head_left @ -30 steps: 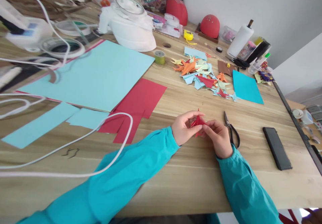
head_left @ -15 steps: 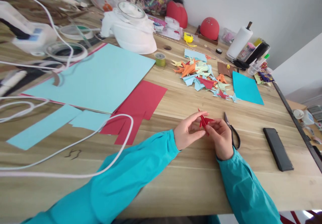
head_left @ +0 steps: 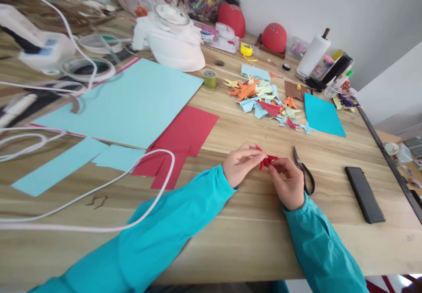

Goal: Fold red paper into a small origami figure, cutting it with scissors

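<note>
Just left of the scissors [head_left: 300, 163], pinching the red paper [head_left: 266, 162] with the fingertips of left hand [head_left: 243, 163] and right hand [head_left: 287, 181] alike, presumably for steadying small folds from both sides, clear of the pile [head_left: 270, 108] beyond the scissors.

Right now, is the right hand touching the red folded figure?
Touching: the head view shows the right hand with its thumb and fingertips closed on the red folded figure.
</note>
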A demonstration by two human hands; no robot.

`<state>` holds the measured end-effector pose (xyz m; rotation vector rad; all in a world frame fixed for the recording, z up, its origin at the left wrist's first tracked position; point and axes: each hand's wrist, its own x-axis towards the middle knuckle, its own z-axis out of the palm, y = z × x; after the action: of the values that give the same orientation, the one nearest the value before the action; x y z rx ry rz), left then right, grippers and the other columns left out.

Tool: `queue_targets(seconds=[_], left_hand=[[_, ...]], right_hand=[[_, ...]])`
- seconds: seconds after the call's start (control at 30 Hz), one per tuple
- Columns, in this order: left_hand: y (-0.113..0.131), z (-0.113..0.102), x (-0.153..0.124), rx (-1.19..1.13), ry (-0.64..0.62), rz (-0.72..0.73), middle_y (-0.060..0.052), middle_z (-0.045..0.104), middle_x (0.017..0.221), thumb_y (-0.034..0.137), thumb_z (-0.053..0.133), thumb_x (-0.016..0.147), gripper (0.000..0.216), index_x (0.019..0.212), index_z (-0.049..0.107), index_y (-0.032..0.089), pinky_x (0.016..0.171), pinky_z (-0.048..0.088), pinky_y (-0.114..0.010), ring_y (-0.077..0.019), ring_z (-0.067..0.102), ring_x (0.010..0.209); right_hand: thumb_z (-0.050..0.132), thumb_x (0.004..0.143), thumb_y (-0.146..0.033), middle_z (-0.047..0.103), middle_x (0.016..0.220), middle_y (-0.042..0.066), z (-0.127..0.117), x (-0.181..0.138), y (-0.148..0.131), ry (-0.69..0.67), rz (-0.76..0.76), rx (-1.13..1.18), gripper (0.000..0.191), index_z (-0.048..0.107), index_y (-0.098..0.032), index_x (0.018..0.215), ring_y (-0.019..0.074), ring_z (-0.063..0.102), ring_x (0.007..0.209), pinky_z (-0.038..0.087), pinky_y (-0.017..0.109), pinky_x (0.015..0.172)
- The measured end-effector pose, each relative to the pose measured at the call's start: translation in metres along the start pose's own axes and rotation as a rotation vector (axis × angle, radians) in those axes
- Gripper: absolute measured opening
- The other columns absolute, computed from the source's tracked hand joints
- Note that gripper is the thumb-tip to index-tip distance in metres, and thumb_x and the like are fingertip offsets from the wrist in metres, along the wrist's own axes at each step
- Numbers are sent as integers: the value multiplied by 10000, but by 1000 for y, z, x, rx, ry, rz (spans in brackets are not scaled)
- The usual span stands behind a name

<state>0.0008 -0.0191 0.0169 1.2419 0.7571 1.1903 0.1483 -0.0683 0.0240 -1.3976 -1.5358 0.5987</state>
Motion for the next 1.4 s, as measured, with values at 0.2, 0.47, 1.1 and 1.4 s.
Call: queue_targets(seconds=[0.2,0.47,1.1,1.4], left_hand=[[-4,2,-1,49,-16,32,-62,633,762,229,699,677,99,733,722,151,686,494,-262,-155,592,751],[-9,4,-1,1,-16,4,-82,678,848,138,695,633,108,739,714,144,718,528,-292,-186,631,828],[-2,3,1,-91,-5,-170,-77,709,766,214,779,525,172,644,704,116,629,558,-274,-180,657,705],[-6,4,-1,-141,43,-243,-48,722,688,218,778,528,188,678,715,124,630,581,-275,-167,672,618]], right_hand=[[577,776,-181,674,764,41,-3,2,-8,12,-140,-115,97,660,-224,803,162,585,629,485,293,604],[571,779,-170,652,837,64,-2,2,-8,6,-190,-166,142,646,-234,881,186,601,730,495,320,643],[592,796,-145,551,947,64,-5,8,-2,46,-258,-144,74,633,-207,792,180,576,865,483,349,761],[672,728,-162,504,1088,64,-2,6,3,121,-128,-30,292,563,-242,986,147,579,802,507,312,669]])
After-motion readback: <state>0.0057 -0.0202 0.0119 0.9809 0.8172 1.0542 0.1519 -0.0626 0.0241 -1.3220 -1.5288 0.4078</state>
